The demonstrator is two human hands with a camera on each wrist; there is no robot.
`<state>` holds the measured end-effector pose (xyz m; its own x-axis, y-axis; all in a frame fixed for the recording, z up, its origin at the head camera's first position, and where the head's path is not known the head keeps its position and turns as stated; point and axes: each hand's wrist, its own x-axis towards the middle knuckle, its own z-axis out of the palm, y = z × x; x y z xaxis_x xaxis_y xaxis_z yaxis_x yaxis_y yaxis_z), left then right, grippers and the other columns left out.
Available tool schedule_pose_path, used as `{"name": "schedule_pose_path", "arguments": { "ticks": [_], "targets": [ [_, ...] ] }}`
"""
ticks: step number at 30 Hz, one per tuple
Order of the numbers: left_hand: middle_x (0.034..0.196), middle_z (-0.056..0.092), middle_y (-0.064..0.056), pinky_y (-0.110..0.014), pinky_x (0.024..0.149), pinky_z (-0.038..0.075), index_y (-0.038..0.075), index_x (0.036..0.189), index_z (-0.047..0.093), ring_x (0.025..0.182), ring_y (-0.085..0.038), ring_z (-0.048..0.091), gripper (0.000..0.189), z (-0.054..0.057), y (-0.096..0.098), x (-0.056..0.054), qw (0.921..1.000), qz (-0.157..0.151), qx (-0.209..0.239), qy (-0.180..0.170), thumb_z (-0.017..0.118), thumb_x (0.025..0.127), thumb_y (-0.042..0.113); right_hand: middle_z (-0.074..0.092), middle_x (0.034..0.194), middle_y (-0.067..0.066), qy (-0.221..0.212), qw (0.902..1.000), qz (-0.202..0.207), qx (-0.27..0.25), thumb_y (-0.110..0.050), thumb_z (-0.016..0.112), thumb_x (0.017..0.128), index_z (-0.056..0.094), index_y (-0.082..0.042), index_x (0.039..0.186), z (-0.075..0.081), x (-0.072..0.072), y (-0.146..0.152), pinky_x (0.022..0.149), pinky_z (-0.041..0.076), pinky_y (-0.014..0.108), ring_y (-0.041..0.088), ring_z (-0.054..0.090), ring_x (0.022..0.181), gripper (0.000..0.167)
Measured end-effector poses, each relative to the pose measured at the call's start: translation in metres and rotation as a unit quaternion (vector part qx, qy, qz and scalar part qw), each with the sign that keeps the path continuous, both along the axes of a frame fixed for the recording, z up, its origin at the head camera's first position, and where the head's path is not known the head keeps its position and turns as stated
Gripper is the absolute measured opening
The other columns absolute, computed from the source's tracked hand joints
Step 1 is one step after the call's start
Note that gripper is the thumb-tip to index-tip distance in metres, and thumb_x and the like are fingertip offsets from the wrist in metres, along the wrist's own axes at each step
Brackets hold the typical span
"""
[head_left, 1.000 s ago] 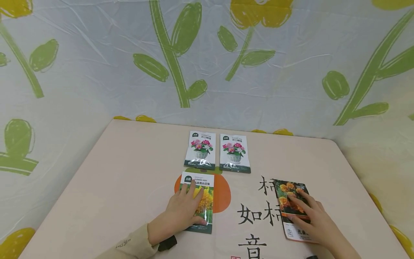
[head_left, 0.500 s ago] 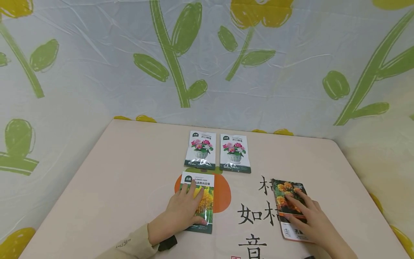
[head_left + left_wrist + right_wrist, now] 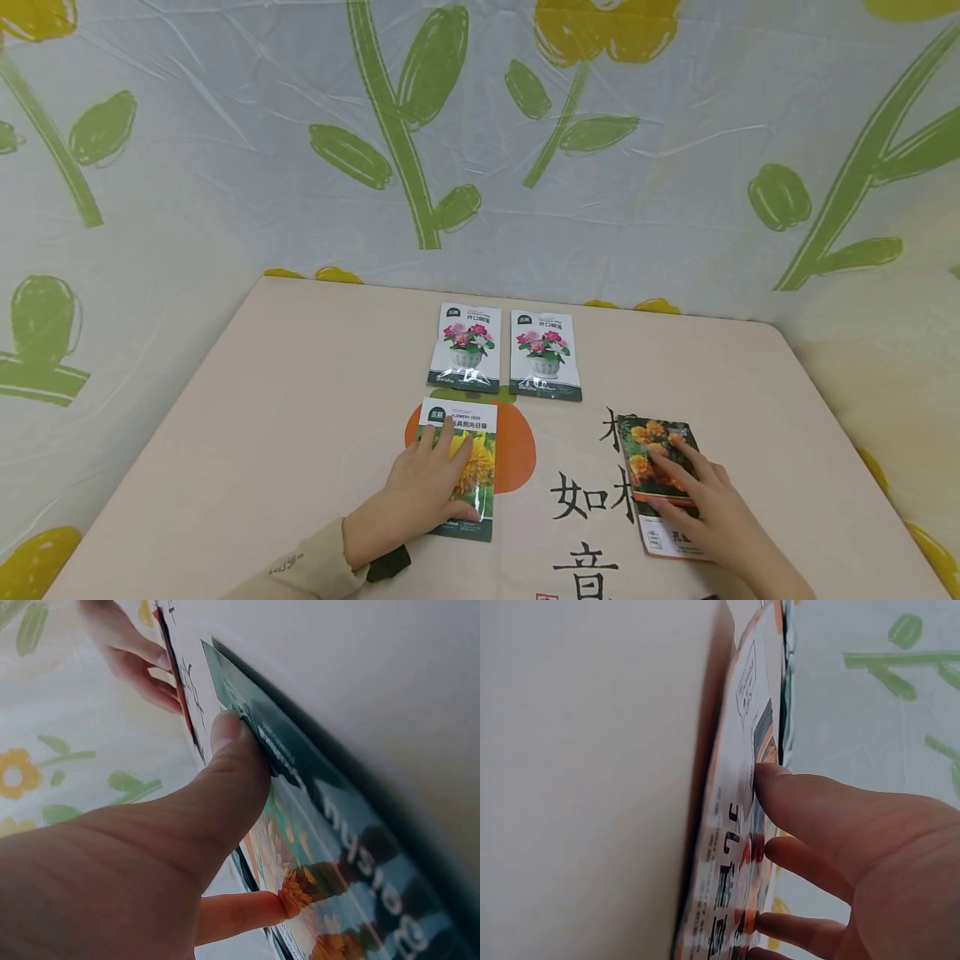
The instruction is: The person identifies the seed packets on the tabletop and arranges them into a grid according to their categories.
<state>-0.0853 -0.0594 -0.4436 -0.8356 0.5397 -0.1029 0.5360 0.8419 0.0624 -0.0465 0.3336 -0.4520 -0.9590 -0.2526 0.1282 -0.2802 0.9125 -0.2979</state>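
Observation:
A sunflower seed packet (image 3: 482,492) with a white top and green bottom band lies flat near the table's middle. My left hand (image 3: 423,479) rests on it, fingers spread; in the left wrist view the thumb (image 3: 229,750) presses its printed face. To the right lies a seed packet with orange flowers (image 3: 651,467), black above and white below. Spread fingers of my right hand (image 3: 712,508) touch its face and cover its right side. In the right wrist view, the thumb (image 3: 802,795) and fingertips press on that packet from above.
Two matching seed packets with pink flowers in a bowl, a left one (image 3: 466,348) and a right one (image 3: 544,355), lie side by side farther back. The pale table cover (image 3: 300,400) bears black characters and an orange print. A flower-patterned curtain (image 3: 480,167) stands behind.
My right hand and the orange-flower packet have slid left across the table, covering more of the black characters. My left hand and the sunflower packet have stayed in place.

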Motion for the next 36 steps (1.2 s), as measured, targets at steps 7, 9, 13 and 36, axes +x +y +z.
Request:
{"name": "schedule_pose_path", "arguments": {
  "ticks": [7,9,13,36],
  "targets": [
    [0.148,0.042,-0.023,-0.04,0.087,0.055,0.013,0.146,0.051,0.123,-0.038,0.048,0.095,0.001,0.0,0.0,1.0,-0.002,0.0,-0.002,0.067,0.073,0.074,0.034,0.151,0.025,-0.021,0.9997,-0.012,0.004,-0.039,0.074,0.089,0.059,-0.011,0.137,0.004,0.001,-0.008,0.082,0.042,0.072,0.048,0.041,0.122,0.058],
    [0.148,0.042,-0.023,-0.039,0.087,0.055,0.013,0.146,0.051,0.122,-0.038,0.048,0.095,0.001,0.0,0.0,1.0,-0.003,0.0,0.0,0.067,0.073,0.074,0.034,0.151,0.026,-0.024,0.9996,-0.012,0.004,-0.039,0.074,0.089,0.058,-0.01,0.138,0.005,0.001,-0.01,0.082,0.042,0.072,0.048,0.041,0.122,0.058],
    [0.148,0.043,-0.023,-0.039,0.086,0.055,0.013,0.145,0.051,0.122,-0.038,0.048,0.095,0.001,0.0,0.0,1.0,-0.003,0.0,0.003,0.067,0.073,0.074,0.033,0.151,0.026,-0.029,0.9995,-0.012,0.008,-0.039,0.073,0.09,0.058,-0.011,0.139,0.005,0.002,-0.014,0.083,0.043,0.071,0.048,0.041,0.122,0.058],
    [0.149,0.041,-0.023,-0.041,0.09,0.054,0.013,0.146,0.05,0.125,-0.039,0.047,0.095,0.002,-0.001,0.001,0.9999,-0.003,0.01,-0.01,0.066,0.074,0.073,0.033,0.153,0.024,-0.042,0.9985,-0.025,0.026,-0.043,0.071,0.09,0.058,-0.012,0.14,0.006,0.002,-0.035,0.087,0.044,0.07,0.046,0.041,0.124,0.06]
  ]
}}
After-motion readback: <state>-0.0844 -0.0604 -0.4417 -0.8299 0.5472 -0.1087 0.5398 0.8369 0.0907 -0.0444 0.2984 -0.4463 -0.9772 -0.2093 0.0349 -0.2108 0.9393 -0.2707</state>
